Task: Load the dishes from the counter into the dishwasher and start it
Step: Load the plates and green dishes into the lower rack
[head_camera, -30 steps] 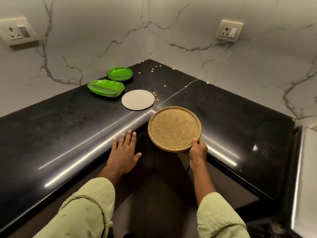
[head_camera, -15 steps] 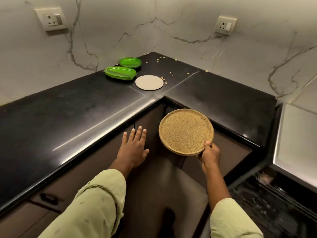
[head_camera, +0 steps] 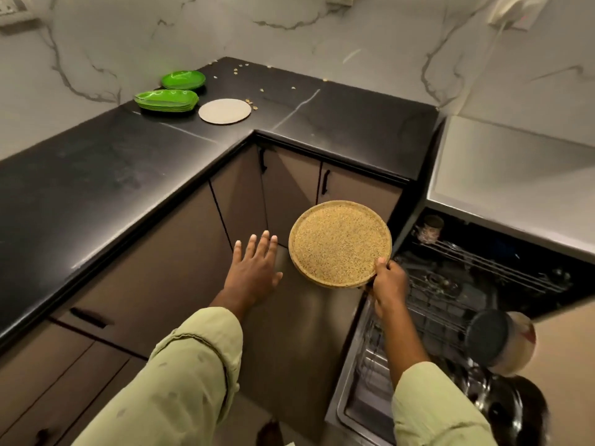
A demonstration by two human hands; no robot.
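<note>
My right hand point(head_camera: 388, 281) grips the round speckled tan plate point(head_camera: 339, 243) at its near right rim, with the thumb on top of the edge and the other fingers curled underneath. The plate is off the counter and held in the air, tilted a little so its face is towards me. It hangs in front of the brown corner cabinet doors point(head_camera: 289, 185) and just left of the open dishwasher point(head_camera: 352, 378). My left hand point(head_camera: 254, 268) holds nothing. Its fingers are straight and lightly spread, palm down, and it hovers just beside the plate's left edge without touching it. Both my arms are in pale green sleeves point(head_camera: 193, 365).

The dishwasher's wire rack point(head_camera: 441, 304) lies below and to the right of my right hand. A patterned mug point(head_camera: 429, 228) sits at the rack's far end. A pale container point(head_camera: 497, 341) with a dark lid is tipped towards me nearer by, and a steel bowl point(head_camera: 497, 410) is at the near end. This part is blurred, so I cannot make out the rest.

On the black counter point(head_camera: 96, 194), well apart from my hands, a stack of oblong green plates point(head_camera: 165, 99) lies near the marble wall point(head_camera: 370, 37). A round green plate point(head_camera: 183, 79) sits just behind the stack, and a flat pale round plate point(head_camera: 224, 111) just to its right. Small yellowish crumbs point(head_camera: 248, 101) are scattered over the corner.
</note>
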